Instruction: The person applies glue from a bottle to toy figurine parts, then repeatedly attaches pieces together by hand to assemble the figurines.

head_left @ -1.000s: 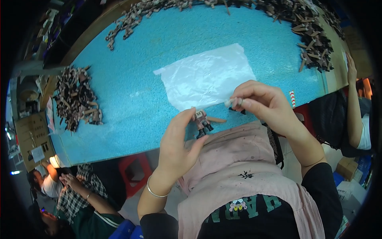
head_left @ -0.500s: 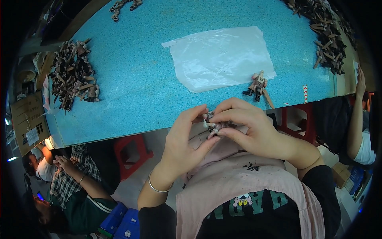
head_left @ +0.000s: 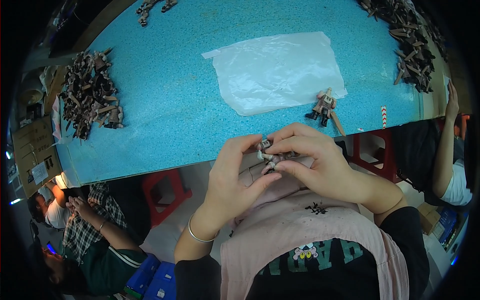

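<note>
Between my two hands, just off the table's near edge, is a small toy figure in brown, white and dark tones. My left hand pinches its left side with thumb and fingers. From the other side my right hand grips the body, its fingers covering much of it. Another figure of the same kind, with black boots and a brown flat piece by its leg, lies on the table ahead of my right hand. It touches the corner of a clear plastic sheet.
Piles of figures lie at the table's left and right edges; a few more are at the far left. A red-and-white strip sits near the right front edge. Red stools stand below. People sit on both sides.
Both hands stay almost in place around the figure. My left thumb and fingers have shifted slightly, and a bit more of the figure shows between the hands.
</note>
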Demonstrator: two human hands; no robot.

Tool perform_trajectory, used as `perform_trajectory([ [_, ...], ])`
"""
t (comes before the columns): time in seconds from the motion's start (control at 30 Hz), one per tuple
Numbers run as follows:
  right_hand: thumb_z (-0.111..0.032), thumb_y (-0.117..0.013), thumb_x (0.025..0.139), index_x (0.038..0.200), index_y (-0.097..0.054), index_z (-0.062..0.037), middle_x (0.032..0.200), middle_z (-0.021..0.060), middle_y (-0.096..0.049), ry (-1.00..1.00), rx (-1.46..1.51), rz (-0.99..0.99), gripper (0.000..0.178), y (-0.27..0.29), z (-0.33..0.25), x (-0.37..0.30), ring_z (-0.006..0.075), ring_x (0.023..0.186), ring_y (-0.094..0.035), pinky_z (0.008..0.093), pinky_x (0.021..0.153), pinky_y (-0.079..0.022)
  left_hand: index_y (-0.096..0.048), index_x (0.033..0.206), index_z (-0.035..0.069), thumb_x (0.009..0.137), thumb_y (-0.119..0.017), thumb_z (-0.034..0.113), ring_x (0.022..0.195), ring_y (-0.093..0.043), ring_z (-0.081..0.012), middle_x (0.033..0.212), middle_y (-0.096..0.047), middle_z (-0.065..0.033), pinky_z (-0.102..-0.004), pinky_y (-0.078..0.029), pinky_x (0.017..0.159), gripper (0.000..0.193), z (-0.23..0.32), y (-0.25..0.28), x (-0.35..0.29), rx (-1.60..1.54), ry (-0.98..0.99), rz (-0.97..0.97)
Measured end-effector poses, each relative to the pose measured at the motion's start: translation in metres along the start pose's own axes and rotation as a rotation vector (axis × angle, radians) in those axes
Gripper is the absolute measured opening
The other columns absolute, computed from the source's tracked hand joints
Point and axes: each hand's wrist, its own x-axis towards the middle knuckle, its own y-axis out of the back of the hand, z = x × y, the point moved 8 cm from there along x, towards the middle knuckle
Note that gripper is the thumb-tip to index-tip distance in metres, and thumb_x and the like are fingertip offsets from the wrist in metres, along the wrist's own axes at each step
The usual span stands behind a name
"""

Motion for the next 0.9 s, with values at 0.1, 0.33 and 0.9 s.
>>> perform_trajectory([
  [0.1,0.002,-0.068,0.076,0.101,-0.067,-0.0009,0.103,0.0130,-0.060,-0.028,0.014,0.009,0.025,0.000,0.002,0.001,0.0256,0.103,-0.060,0.0324,0.083,-0.050,-0.054,0.117,-0.001,0.075,-0.074,0.008,0.094,-0.061,-0.0259,0.107,-0.059,-0.0155,-0.0339,-0.050,0.082,0.047,-0.009,0.002,-0.002,-0.178,0.007,-0.003],
  [0.33,0.002,-0.070,0.076,0.097,-0.068,-0.0008,0.099,0.0120,-0.060,-0.028,0.036,0.008,0.022,-0.001,0.006,0.001,0.0264,0.105,-0.061,0.0329,0.083,-0.050,-0.061,0.105,0.000,0.079,-0.066,0.000,0.090,-0.064,-0.0257,0.100,-0.063,-0.0142,-0.0332,-0.050,0.082,0.027,-0.022,0.001,0.000,-0.226,0.113,0.044],
  [0.9,-0.021,-0.053,0.097,0.111,-0.046,-0.0020,0.103,0.0090,-0.056,-0.257,0.683,0.000,0.024,-0.008,0.017,-0.003,0.0155,0.094,-0.059,0.0290,0.080,-0.049,-0.056,0.101,-0.005,0.083,-0.062,-0.007,0.102,-0.057,-0.0211,0.108,-0.054,-0.0152,-0.0322,-0.048,0.089,0.019,-0.007,0.018,-0.024,-0.432,-0.027,0.386],
])
